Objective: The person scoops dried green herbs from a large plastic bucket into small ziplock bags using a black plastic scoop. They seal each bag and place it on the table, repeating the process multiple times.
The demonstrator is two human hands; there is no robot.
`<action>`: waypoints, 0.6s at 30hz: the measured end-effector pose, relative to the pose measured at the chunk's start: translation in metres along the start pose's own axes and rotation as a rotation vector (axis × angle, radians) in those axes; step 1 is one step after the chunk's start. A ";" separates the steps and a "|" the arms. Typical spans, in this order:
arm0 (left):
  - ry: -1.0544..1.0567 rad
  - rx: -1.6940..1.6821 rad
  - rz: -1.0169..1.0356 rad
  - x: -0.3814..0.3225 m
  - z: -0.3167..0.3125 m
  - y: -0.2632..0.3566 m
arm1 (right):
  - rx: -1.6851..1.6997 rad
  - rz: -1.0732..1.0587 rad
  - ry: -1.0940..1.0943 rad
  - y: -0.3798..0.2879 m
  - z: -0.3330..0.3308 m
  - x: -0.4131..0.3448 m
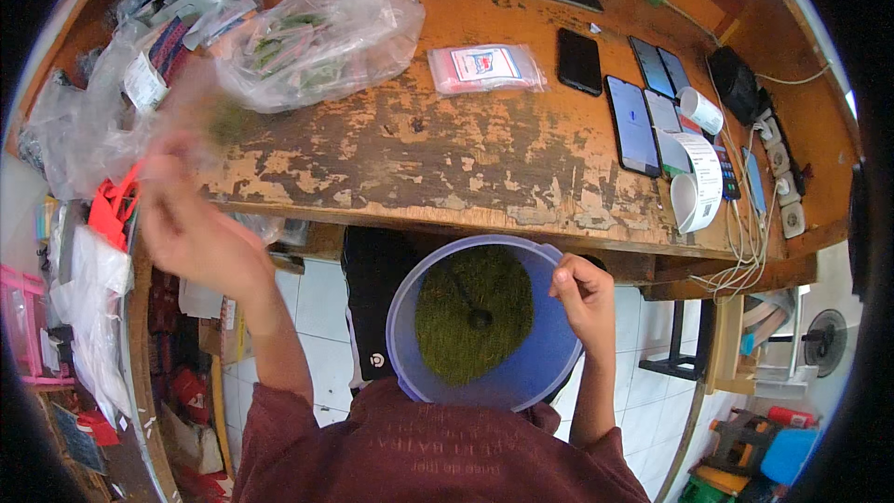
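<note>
A round blue plastic tub (pixel 552 342) rests tilted at my lap, below the table edge. Loose green, grainy material (pixel 447 342) fills part of it, and a dark scoop or spoon (pixel 480 319) lies on top. My right hand (pixel 585 293) grips the tub's rim on the right side. Over the table's left end, my left hand (pixel 178 216) is raised and badly blurred. Close to its fingers is a blurred greenish thing (pixel 234 120); whether the hand holds it cannot be told. Behind lies a large clear plastic bag (pixel 377 42) with small green-filled packets (pixel 279 42) inside.
On the worn wooden table (pixel 391 161) lie a packet of plastic bags (pixel 485 64), a black phone (pixel 579 61), a lit phone (pixel 632 124) and a curled printed paper roll (pixel 698 181). Cables (pixel 740 272) hang at the right edge. Crumpled plastic (pixel 84 126) crowds the left.
</note>
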State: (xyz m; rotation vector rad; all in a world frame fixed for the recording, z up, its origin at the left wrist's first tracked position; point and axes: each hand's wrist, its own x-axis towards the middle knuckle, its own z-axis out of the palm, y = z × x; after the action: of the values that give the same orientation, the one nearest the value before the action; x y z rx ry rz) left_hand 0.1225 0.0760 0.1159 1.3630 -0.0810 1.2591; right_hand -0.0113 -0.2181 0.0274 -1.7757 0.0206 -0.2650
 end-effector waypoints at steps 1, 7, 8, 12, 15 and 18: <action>0.207 0.050 0.120 0.017 0.010 -0.001 | -0.013 0.037 -0.002 0.000 -0.008 -0.002; -0.556 0.608 0.554 0.047 0.039 -0.141 | -0.158 0.039 -0.057 -0.010 -0.030 0.016; -0.648 0.791 0.642 0.049 0.038 -0.167 | -0.173 0.002 -0.096 -0.014 -0.027 0.028; -0.726 0.420 0.521 -0.006 0.083 -0.134 | -0.281 -0.055 -0.009 -0.022 -0.045 0.077; -1.031 0.126 0.412 -0.027 0.133 -0.095 | -0.429 -0.151 0.036 -0.020 -0.053 0.150; -1.152 0.125 0.432 -0.058 0.196 -0.076 | -0.443 -0.232 0.045 -0.002 -0.054 0.248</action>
State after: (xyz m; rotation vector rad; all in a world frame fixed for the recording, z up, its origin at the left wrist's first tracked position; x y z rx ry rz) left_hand 0.2680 -0.0834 0.0865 2.0980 -1.1512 0.6511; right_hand 0.2191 -0.3092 0.0809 -2.2149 -0.1026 -0.4973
